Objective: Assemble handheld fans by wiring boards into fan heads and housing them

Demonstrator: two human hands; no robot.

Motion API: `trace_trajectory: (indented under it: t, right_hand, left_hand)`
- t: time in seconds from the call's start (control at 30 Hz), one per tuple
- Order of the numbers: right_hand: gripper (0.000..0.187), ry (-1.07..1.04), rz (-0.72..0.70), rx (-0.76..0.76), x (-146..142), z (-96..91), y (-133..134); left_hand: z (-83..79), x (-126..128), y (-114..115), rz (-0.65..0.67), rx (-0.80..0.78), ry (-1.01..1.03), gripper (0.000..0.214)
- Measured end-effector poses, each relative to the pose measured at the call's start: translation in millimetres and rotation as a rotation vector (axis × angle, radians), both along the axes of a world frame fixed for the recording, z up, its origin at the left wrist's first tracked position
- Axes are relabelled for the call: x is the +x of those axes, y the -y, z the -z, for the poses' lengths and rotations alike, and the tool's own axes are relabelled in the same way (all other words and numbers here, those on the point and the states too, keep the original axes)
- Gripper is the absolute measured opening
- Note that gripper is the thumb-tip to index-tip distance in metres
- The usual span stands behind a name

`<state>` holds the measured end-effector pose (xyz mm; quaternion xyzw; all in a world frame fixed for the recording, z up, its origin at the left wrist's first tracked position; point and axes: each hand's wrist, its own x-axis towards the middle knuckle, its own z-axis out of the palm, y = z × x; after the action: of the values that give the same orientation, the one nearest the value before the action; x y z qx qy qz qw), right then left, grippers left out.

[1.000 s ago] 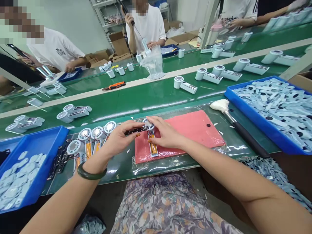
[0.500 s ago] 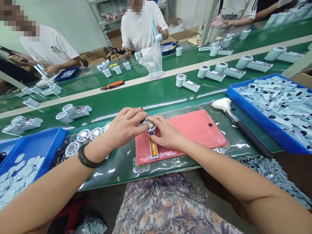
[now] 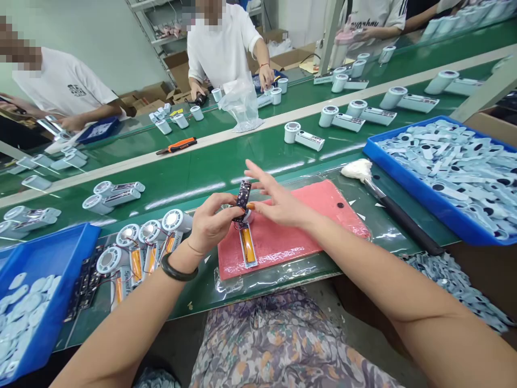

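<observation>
Head view: left hand [image 3: 212, 223] pinching circuit board [image 3: 243, 196]; battery labels [image 3: 122, 295] unreadable.

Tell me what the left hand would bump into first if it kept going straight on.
Probably the right hand, just beyond the black circuit board the left hand grips, though depth is hard to judge here.

A: Is the light good in this picture?
B: Yes, it is bright and quite even. I think it comes from above. The shadows are only soft.
A: Is there any glare?
B: Yes, white streaks shine on the green conveyor belt [image 3: 189, 200] and on the clear plastic sheet [image 3: 388, 235].
A: And the edges?
B: The wide lens bends them, so the blue tray [image 3: 407, 186] looks curved and stretched.
</observation>
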<state>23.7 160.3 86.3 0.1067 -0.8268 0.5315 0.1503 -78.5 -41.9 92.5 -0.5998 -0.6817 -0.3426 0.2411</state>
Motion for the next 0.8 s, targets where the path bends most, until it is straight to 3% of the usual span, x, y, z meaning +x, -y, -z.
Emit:
trace_trajectory:
  t: [0.13,0.2,0.33,0.5,0.57,0.63,0.7,0.8]
  right_hand:
    - [0.047,-0.115,-0.108,0.343,-7,-9.5,-9]
    - [0.037,-0.102,-0.109,0.412,-6,-9.5,-15]
    - [0.031,-0.049,-0.043,0.435,5,-6.1,-25]
    - [0.033,0.061,0.065,0.409,27,-2.0,-21]
    - [0.033,0.112,0.116,0.383,35,-1.9,-16]
    - [0.033,0.168,0.177,0.376,40,-4.5,-11]
    - [0.03,0.219,0.261,0.4,46,-9.7,-5]
    - [0.029,0.259,0.384,0.453,52,-18.6,6]
  left_hand:
    - [1.8,6,3,0.0,-0.037,0.087,0.024]
    - [2.5,12,10,-0.012,-0.066,0.142,0.024]
    - [0.1,19,27,-0.075,-0.139,0.233,0.037]
    - [-14.2,2,25,0.188,-0.506,0.253,0.077]
    - [-20.7,-8,16,0.23,-0.633,0.199,0.073]
    - [-26.4,-12,8,0.182,-0.689,0.134,0.054]
    - [-30.1,-9,6,0.048,-0.691,0.083,0.039]
    - [-30.5,9,12,-0.22,-0.671,0.049,0.038]
